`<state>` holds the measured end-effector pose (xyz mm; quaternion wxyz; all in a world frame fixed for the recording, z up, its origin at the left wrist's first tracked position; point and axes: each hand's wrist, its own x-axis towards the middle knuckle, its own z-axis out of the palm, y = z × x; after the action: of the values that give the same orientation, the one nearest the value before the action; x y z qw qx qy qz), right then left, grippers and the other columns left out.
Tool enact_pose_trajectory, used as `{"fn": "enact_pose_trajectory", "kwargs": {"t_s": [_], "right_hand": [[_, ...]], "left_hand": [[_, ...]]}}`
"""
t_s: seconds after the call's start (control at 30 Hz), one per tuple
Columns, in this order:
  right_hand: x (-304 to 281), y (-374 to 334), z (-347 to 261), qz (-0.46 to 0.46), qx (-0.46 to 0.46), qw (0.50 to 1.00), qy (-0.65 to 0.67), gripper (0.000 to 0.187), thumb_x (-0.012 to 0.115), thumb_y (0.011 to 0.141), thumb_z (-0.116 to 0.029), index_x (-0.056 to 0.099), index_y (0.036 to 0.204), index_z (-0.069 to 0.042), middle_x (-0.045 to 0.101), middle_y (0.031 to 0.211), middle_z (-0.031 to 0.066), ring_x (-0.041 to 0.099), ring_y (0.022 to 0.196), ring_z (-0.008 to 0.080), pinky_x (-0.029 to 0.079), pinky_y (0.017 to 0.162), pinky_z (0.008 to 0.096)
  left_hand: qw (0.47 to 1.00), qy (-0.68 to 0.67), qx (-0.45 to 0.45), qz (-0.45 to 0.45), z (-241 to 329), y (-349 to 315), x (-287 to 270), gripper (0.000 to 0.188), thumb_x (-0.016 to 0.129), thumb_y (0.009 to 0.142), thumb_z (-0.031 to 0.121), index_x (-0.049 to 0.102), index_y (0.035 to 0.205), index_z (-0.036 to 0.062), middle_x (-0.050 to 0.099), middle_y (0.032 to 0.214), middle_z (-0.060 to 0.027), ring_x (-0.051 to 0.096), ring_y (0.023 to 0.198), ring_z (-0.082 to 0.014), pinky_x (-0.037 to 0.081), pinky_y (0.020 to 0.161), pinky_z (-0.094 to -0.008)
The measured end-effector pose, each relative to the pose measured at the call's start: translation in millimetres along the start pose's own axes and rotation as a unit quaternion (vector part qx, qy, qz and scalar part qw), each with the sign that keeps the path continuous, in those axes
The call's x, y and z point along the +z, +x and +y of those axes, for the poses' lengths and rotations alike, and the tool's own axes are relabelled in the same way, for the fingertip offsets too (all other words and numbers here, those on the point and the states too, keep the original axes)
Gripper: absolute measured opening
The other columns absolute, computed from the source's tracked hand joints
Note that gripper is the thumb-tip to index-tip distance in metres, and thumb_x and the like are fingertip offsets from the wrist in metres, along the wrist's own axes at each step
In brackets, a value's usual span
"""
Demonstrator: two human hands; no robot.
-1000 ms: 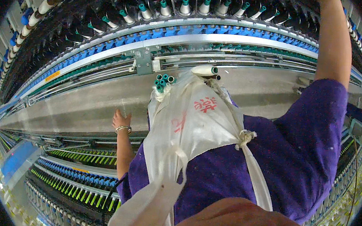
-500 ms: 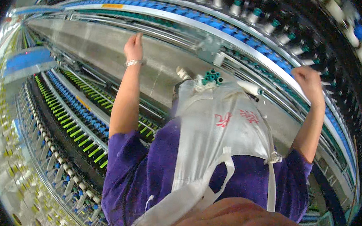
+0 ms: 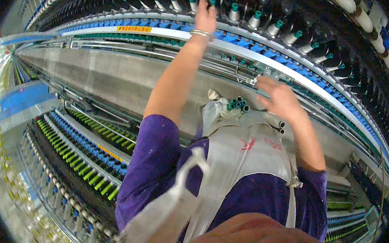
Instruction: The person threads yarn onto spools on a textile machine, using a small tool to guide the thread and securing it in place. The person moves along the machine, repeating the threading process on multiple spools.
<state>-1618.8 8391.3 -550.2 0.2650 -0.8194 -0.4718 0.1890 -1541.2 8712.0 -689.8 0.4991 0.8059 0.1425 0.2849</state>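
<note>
My left hand, previously over the floor, is now raised at a teal-topped bobbin; blur prevents me from telling whether its fingers grip. My right hand is lowered beside the green tubes at my apron, fingers apart, nothing visible in them. The bobbin now lies within left-hand reach.

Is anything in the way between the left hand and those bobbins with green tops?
No, nothing I can see blocks it. The left hand reaches over the row of blue parts, its fingertips right by the green-topped bobbins. It's blurry, so I can't tell if it touches one.
</note>
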Motion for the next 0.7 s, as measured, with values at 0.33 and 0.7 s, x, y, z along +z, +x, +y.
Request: {"fn": "enact_pose_trajectory", "kwargs": {"t_s": [0.33,0.7], "right_hand": [[-4.9,51.4,-60.3,0.026,0.107,0.993,0.041,0.012,0.06,0.082,-0.015,0.062,0.091,-0.007,0.064,0.079,0.0117,0.063,0.076,0.0319,0.05,0.067,0.0394],[-5.8,138.2,-37.8,0.07,0.124,0.915,0.377,0.02,0.053,0.095,-0.021,0.062,0.096,-0.004,0.051,0.07,-0.0026,0.047,0.064,0.006,0.04,0.058,0.0213]], "left_hand": [[0.991,0.068,0.114,0.026,60.4,50.9,-9.4,0.023,0.052,0.092,0.016,0.046,0.11,0.0034,0.064,0.089,-0.0164,0.064,0.08,-0.0329,0.048,0.073,-0.041],[0.88,-0.389,-0.142,-0.231,170.0,70.5,-161.8,0.026,0.046,0.098,0.025,0.049,0.109,0.001,0.064,0.096,-0.0181,0.063,0.095,-0.0277,0.049,0.087,-0.0375]]}}
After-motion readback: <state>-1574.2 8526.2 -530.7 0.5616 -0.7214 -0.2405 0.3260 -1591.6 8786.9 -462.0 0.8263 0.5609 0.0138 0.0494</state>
